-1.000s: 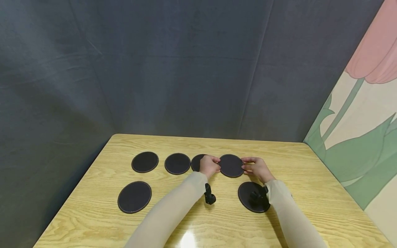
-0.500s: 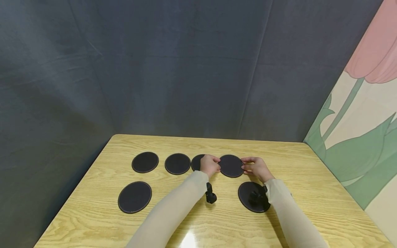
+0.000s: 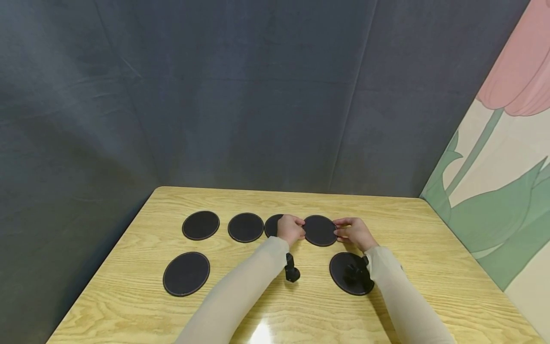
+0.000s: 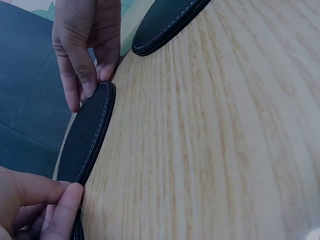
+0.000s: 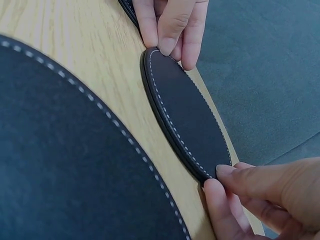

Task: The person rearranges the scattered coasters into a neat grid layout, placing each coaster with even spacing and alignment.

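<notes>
Between the two hands lies a round black coaster with a stitched rim, at the back of the wooden table. My left hand pinches its left edge with thumb and fingers, and covers part of another black coaster. On the right edge, my right hand grips the same coaster by thumb and fingertips. In the right wrist view the held coaster looks like a stack of more than one layer, with the right hand at its near end. The left wrist view shows the coaster between both hands.
Two more black coasters continue the back row leftwards. Nearer the front lie one coaster at left and one under the right wrist's camera. A dark curtain hangs behind the table.
</notes>
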A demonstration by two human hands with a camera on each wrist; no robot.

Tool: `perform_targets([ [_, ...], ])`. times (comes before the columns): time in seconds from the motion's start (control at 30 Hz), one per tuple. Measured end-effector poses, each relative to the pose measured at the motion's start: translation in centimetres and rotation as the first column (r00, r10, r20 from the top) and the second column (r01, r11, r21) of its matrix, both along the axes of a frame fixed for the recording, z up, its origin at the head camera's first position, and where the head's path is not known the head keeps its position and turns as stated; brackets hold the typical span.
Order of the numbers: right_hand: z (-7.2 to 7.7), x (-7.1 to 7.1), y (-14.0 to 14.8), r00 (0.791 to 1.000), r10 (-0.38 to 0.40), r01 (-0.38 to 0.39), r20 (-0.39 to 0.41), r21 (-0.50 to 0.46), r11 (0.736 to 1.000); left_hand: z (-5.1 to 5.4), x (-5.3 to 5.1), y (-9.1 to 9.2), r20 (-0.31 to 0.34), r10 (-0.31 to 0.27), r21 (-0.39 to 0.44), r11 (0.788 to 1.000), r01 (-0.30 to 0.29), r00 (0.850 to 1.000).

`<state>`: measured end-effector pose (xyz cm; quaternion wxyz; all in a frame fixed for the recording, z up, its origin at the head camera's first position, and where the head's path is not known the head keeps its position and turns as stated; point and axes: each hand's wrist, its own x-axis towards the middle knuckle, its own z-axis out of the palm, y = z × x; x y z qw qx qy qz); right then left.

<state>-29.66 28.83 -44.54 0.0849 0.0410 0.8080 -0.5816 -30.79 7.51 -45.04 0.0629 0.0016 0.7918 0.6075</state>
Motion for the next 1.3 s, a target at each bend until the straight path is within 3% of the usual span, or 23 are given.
perform_targets([
  [0.97, -0.05, -0.77, -0.17, 0.998, -0.025, 0.021, 0.061, 0.066, 0.998, -0.06, -0.12, -0.01, 0.008, -0.006, -0.01, 1.0, 0.007, 1.0],
  [1.3, 0.14, -0.53, -0.2, 0.998, -0.017, 0.013, 0.064, 0.061, 0.998, 0.34, -0.13, -0.22, 0.049, -0.022, 0.023, 1.0, 0.02, 0.999],
])
